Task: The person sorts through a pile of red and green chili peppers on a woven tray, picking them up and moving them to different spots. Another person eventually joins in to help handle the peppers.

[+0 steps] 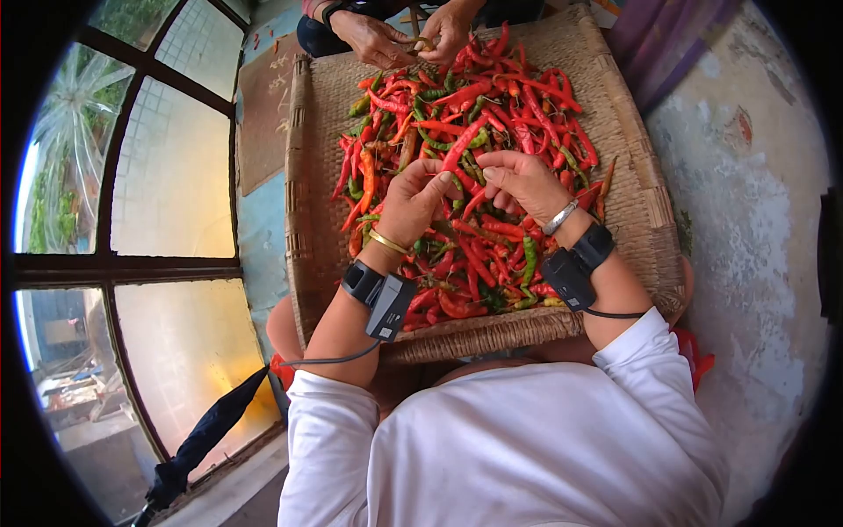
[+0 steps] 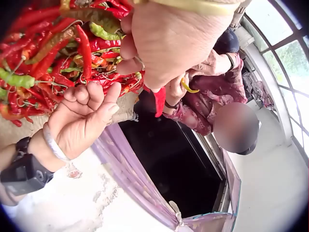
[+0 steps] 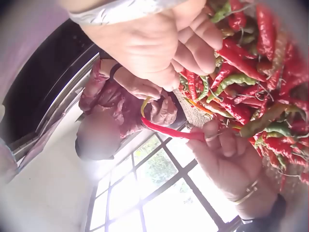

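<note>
My left hand (image 1: 411, 208) pinches a red chili pepper (image 1: 465, 145) between thumb and fingers, its long body pointing forward over the pile. In the right wrist view this pepper (image 3: 169, 131) stretches out smooth and slightly bent from the left fingers. Beside it, my right hand (image 1: 531, 187) hovers with loosely bent fingers. The left wrist view has that right hand (image 2: 79, 121) palm up, with nothing in it. Beneath both hands lies a heap of red, green and orange chili peppers (image 1: 479, 255) in a shallow woven basket (image 1: 615, 105).
Across the basket, another person's hands (image 1: 378, 39) hold a yellowish-green pepper (image 3: 146, 102). Framed window panes (image 1: 171, 167) are on the left, with a folded dark umbrella (image 1: 211, 430) below. A worn wall (image 1: 738, 202) and a purple curtain (image 1: 672, 44) stand on the right.
</note>
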{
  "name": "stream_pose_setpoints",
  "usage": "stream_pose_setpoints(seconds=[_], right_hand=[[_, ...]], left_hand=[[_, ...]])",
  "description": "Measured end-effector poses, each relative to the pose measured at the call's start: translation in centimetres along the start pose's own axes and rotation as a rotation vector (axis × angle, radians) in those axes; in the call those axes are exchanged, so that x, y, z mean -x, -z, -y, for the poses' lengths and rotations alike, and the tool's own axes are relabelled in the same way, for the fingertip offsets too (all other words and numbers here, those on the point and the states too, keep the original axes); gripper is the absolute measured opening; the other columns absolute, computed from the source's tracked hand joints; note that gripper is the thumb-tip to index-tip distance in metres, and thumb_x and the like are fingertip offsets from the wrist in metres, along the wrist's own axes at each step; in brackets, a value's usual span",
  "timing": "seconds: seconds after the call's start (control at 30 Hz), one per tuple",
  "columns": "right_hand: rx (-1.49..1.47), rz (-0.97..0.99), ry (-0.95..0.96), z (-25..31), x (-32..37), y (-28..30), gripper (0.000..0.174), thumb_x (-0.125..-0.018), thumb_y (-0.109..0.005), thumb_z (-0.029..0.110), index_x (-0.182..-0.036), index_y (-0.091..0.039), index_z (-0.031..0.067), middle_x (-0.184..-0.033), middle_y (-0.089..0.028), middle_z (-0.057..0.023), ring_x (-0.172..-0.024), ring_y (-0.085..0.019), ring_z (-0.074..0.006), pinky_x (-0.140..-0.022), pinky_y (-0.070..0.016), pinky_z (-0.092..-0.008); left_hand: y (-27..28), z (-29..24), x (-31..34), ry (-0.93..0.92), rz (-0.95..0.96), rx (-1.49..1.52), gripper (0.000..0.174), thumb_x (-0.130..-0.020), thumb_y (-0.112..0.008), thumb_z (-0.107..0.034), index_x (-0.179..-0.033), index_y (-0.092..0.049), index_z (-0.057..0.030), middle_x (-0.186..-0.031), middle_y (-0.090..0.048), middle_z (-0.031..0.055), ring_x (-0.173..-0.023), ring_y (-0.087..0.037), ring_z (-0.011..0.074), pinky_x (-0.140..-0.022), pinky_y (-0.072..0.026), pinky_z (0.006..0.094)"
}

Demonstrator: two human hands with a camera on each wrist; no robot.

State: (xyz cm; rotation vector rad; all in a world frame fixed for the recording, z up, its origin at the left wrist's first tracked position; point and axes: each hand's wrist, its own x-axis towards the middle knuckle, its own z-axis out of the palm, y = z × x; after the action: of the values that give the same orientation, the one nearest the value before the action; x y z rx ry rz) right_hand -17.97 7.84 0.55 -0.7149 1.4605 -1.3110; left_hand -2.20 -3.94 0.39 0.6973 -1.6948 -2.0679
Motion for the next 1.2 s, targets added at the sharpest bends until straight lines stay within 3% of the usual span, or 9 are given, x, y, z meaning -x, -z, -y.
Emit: stream_pose_setpoints(seconds=[0.23, 0.43, 0.63, 0.7, 0.77, 0.83, 0.9, 0.97, 1.2], right_hand=[[-0.12, -0.017, 0.022, -0.4, 0.1, -0.8, 0.026, -0.08, -0.059, 0.024, -0.092, -0.058, 0.0004, -0.06, -0.055, -0.0022, -0.044, -0.048, -0.0054, -0.038, -0.0373, -0.0166], [-0.366, -0.168, 0.11, 1.0, 0.2, 2.5, 0.02, -0.081, -0.057, 0.023, -0.077, -0.059, 0.0037, -0.057, -0.056, -0.0013, -0.044, -0.048, -0.0045, -0.037, -0.0358, -0.0159], [0.397, 0.319, -0.225, 1.4, 0.7, 2.1, 0.021, -0.081, -0.057, 0.022, -0.075, -0.057, 0.0014, -0.056, -0.056, -0.0036, -0.041, -0.049, -0.0065, -0.038, -0.0405, -0.0186], [0.463, 0.322, -0.243, 1.7, 0.5, 1.7, 0.023, -0.082, -0.056, 0.02, -0.088, -0.058, -0.0018, -0.064, -0.058, -0.0056, -0.048, -0.053, -0.0076, -0.04, -0.0426, -0.0194], [-0.472, 0.012, 0.079, 2.2, 0.6, 0.9, 0.033, -0.082, -0.056, 0.018, -0.107, -0.053, -0.003, -0.076, -0.06, -0.0075, -0.059, -0.056, -0.0079, -0.047, -0.0454, -0.0193], [-0.418, -0.011, 0.133, 2.3, 0.1, 1.7, 0.042, -0.082, -0.056, 0.016, -0.118, -0.046, -0.002, -0.088, -0.059, -0.009, -0.067, -0.057, -0.0079, -0.055, -0.0466, -0.0187], [0.337, -0.102, -0.013, 1.1, -0.6, 2.0, 0.043, -0.079, -0.059, 0.019, -0.114, -0.048, -0.0028, -0.087, -0.059, -0.0066, -0.073, -0.059, -0.0092, -0.057, -0.0472, -0.0233], [0.912, -0.15, 0.219, -1.3, -1.1, 1.8, 0.035, -0.071, -0.062, 0.013, -0.105, -0.056, 0.0075, -0.088, -0.057, -0.009, -0.08, -0.057, -0.0246, -0.07, -0.0464, -0.0352], [1.163, -0.177, 0.35, -2.1, -0.7, 1.0, 0.019, -0.069, -0.06, 0.008, -0.088, -0.058, 0.0082, -0.089, -0.053, -0.0086, -0.081, -0.054, -0.0278, -0.069, -0.045, -0.0373]], left_hand=[[-1.3, 1.4, 0.6, -0.056, 0.212, -0.258, 0.017, -0.082, -0.058, -0.012, -0.096, -0.055, -0.0027, -0.075, -0.06, 0.0001, -0.062, -0.052, 0.0058, -0.051, -0.0407, 0.0195], [0.5, 1.7, 0.3, -0.09, 0.262, -1.226, 0.013, -0.073, -0.056, -0.019, -0.079, -0.063, -0.0098, -0.073, -0.061, 0.0117, -0.072, -0.059, 0.0273, -0.064, -0.0473, 0.037], [0.7, 1.9, 0.4, -0.028, 0.317, -1.316, 0.015, -0.073, -0.054, -0.022, -0.078, -0.064, -0.0123, -0.073, -0.061, 0.0098, -0.074, -0.059, 0.028, -0.065, -0.0473, 0.0389], [1.0, 2.1, 0.4, -0.105, 0.307, -1.294, 0.014, -0.073, -0.057, -0.021, -0.078, -0.062, -0.0091, -0.071, -0.06, 0.0108, -0.068, -0.058, 0.0288, -0.061, -0.0458, 0.0378], [1.1, 2.3, 0.4, -0.085, 0.305, -1.288, 0.014, -0.073, -0.057, -0.023, -0.077, -0.063, -0.0106, -0.072, -0.061, 0.0103, -0.07, -0.058, 0.0286, -0.062, -0.0463, 0.0386], [1.0, 2.2, 0.5, -0.066, 0.301, -1.284, 0.015, -0.073, -0.057, -0.025, -0.077, -0.064, -0.012, -0.073, -0.061, 0.0098, -0.073, -0.059, 0.0285, -0.063, -0.0467, 0.0393], [0.6, 1.6, 0.6, -0.06, 0.295, -1.237, 0.016, -0.072, -0.058, -0.025, -0.077, -0.063, -0.0107, -0.071, -0.06, 0.0108, -0.072, -0.058, 0.0292, -0.062, -0.0463, 0.0393], [0.3, 1.2, 0.5, -0.089, 0.277, -1.183, 0.016, -0.072, -0.059, -0.022, -0.08, -0.062, -0.0085, -0.072, -0.06, 0.0115, -0.07, -0.058, 0.0289, -0.062, -0.046, 0.0379], [-1.4, 1.9, 0.8, -0.375, 0.005, -1.048, 0.022, -0.073, -0.062, -0.018, -0.09, -0.059, -0.0043, -0.075, -0.06, 0.0124, -0.071, -0.058, 0.0286, -0.063, -0.0453, 0.0368]])
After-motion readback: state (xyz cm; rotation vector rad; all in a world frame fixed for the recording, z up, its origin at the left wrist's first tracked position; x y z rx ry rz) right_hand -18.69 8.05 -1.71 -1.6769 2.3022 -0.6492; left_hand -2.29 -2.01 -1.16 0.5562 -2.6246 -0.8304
